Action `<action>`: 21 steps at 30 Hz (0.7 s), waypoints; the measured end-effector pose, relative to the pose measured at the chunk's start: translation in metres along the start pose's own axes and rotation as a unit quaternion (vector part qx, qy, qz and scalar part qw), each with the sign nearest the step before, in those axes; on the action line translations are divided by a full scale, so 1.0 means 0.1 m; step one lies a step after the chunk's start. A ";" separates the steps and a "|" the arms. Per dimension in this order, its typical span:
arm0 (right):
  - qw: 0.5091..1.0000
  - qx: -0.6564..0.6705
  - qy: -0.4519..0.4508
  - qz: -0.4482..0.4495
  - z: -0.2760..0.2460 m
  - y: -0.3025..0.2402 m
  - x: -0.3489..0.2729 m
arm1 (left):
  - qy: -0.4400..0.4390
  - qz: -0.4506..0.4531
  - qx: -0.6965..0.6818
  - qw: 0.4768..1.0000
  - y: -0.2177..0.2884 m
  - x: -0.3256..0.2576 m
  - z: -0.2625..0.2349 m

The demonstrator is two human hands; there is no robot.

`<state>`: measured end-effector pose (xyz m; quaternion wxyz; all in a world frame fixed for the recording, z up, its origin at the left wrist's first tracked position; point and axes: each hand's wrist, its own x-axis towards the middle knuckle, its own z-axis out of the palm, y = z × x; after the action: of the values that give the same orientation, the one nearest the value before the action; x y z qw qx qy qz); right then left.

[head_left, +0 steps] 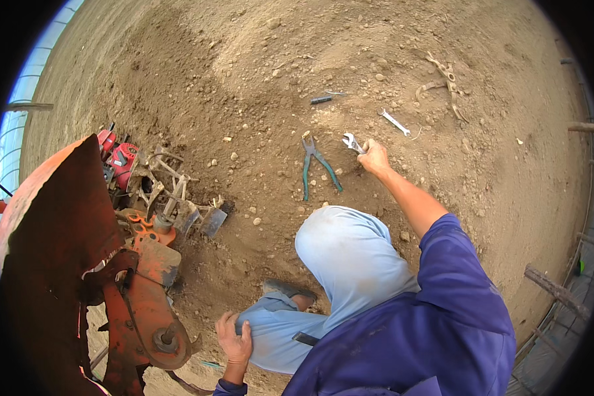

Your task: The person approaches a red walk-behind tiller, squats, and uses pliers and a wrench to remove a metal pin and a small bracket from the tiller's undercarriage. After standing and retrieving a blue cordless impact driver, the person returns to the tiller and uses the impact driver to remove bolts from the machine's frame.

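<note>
So the right hand [375, 157] has its fingers curled tight around a shiny metal adjustable wrench [352, 142], chunky head poking out over crumbly brown soil [270, 39]; can't tell if it touches the dirt. Just left of it lie pliers [318, 167], dull grey head, green handles splayed in a V. Past it there's a slim, smooth spanner [396, 123], plus some curved, dirt-caked metal blades [447, 86] further out. Left hand [233, 338] is just loosely draped, fingers relaxed, over soft light-blue trousers [277, 343], near a scuffed orange metal machine [155, 323].
</note>
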<state>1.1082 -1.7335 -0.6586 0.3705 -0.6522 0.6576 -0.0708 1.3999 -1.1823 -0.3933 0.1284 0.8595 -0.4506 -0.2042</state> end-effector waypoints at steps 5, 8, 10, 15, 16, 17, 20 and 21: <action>0.991 0.058 -0.090 0.084 -0.18 -0.31 -0.23 | -0.060 0.041 -0.003 0.997 -0.01 -0.02 -0.10; 0.967 0.165 -0.156 0.113 -0.32 -0.62 -0.48 | -0.115 0.069 -0.004 0.991 0.07 -0.09 -0.16; 0.981 0.116 -0.143 0.057 -0.51 -0.86 -0.65 | -0.146 0.094 0.000 0.985 0.20 -0.12 -0.21; 0.960 0.232 -0.136 0.082 -1.38 -1.25 -1.29 | -0.180 0.065 -0.005 0.982 0.96 -0.40 -0.65; 0.946 0.254 -0.167 0.114 -1.64 -1.26 -1.39 | -0.159 0.047 -0.009 0.986 1.19 -0.54 -0.84; 0.928 0.286 -0.197 0.139 -1.88 -1.24 -1.53 | -0.160 0.050 -0.032 0.985 1.41 -0.69 -1.07; 0.977 0.150 -0.103 0.114 -2.54 -1.00 -1.86 | -0.198 0.050 -0.077 0.976 1.96 -1.20 -1.89; 0.994 0.013 -0.022 0.104 -2.73 -0.82 -2.03 | -0.208 0.049 -0.058 0.975 2.06 -1.33 -2.14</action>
<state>0.9909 -1.6662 -0.3358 0.3987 -0.5763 0.7129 -0.0264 1.2831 -1.1805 -0.0896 0.0914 0.7661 -0.4968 -0.3973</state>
